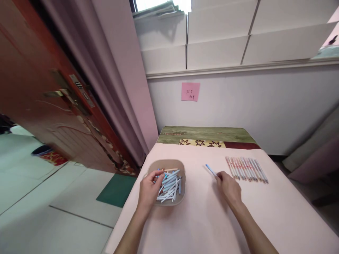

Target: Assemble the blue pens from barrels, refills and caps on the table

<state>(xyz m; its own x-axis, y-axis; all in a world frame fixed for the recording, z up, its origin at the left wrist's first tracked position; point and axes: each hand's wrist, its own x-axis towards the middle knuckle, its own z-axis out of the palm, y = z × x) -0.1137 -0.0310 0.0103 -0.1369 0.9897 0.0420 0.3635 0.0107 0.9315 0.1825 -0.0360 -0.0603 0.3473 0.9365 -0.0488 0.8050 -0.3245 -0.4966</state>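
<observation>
My right hand (230,187) is closed on a slim blue pen piece (210,170), held over the table with its darker end pointing up and left. My left hand (150,190) reaches over a beige plastic basin (180,164) at its left side. Its thumb and fingers are pinched together, and a bit of bright blue shows near the tips; what they grip is not clear. Inside the basin lie many loose light blue and white pen parts (169,187). To the right of my right hand, a row of pens (247,169) with clear and reddish barrels lies side by side.
A pale pink cover (196,222) lies over the table, whose green patterned far end (203,133) meets the wall. A pink note (190,91) is stuck on the wall. On the left are a red-brown door (53,88), a purple curtain (111,77) and a bin (50,155).
</observation>
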